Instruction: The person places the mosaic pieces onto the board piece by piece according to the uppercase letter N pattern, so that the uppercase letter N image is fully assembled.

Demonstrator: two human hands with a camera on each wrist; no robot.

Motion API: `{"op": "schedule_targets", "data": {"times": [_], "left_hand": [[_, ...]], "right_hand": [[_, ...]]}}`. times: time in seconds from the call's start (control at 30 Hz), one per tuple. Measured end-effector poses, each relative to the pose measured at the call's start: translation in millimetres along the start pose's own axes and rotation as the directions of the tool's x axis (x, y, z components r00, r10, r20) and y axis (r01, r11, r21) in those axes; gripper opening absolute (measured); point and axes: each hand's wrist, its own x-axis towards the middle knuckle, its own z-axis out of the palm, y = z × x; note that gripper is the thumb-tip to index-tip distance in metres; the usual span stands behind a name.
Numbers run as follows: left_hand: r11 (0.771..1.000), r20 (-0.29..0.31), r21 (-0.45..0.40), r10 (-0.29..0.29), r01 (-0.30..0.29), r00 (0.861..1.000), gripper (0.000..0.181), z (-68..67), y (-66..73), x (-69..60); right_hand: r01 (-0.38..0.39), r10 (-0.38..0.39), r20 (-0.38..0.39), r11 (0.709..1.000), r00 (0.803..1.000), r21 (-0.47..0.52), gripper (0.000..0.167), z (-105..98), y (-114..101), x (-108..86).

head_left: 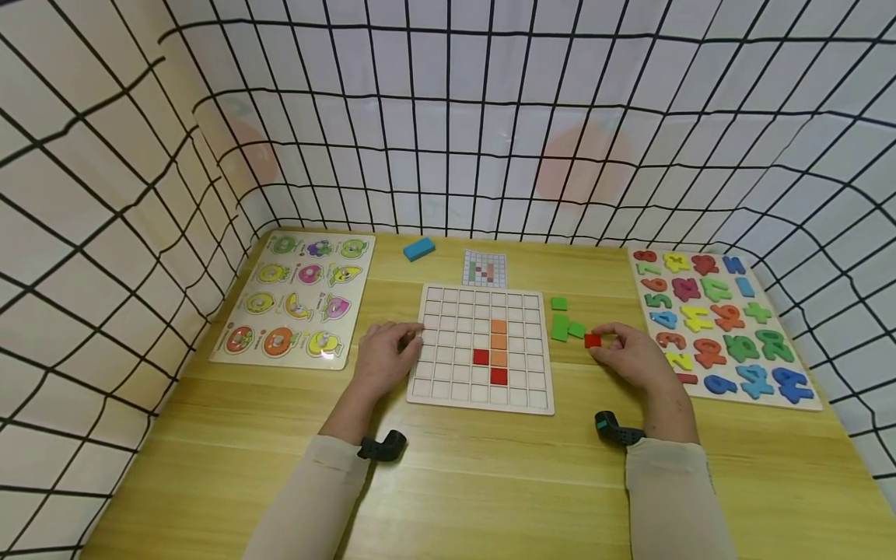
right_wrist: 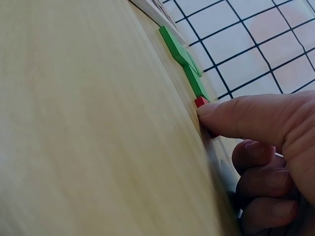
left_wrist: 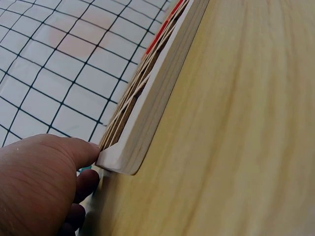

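Note:
In the head view a pale wooden grid board lies at the middle of the table, bearing orange tiles and two red tiles. My left hand is at its left edge; the thumb touches the board's rim, with the other fingers loosely bent beside it. To the right of the board, my right hand pinches a red square tile between thumb and finger, low at the tabletop. Several green tiles lie between that tile and the board.
A printed pattern card lies behind the board, a blue block to its left. A fruit puzzle board is at left, a number puzzle board at right. Black netting encloses the table's back and sides.

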Motion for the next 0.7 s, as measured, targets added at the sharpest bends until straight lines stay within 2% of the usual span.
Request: {"op": "schedule_targets", "data": {"times": [0.47, 0.7], "left_hand": [[1.000, 0.002, 0.005, 0.005, -0.005, 1.000, 0.030, 1.6, -1.1, 1.4], [1.000, 0.006, 0.007, 0.003, -0.003, 1.000, 0.031, 1.0, -1.0, 0.8]], "right_hand": [[0.017, -0.018, -0.023, 0.999, 1.000, -0.030, 0.047, -1.3, 1.9, -1.6], [0.031, -0.033, -0.024, 0.998, 0.999, -0.048, 0.050, -1.4, -7.0, -3.1]]}}
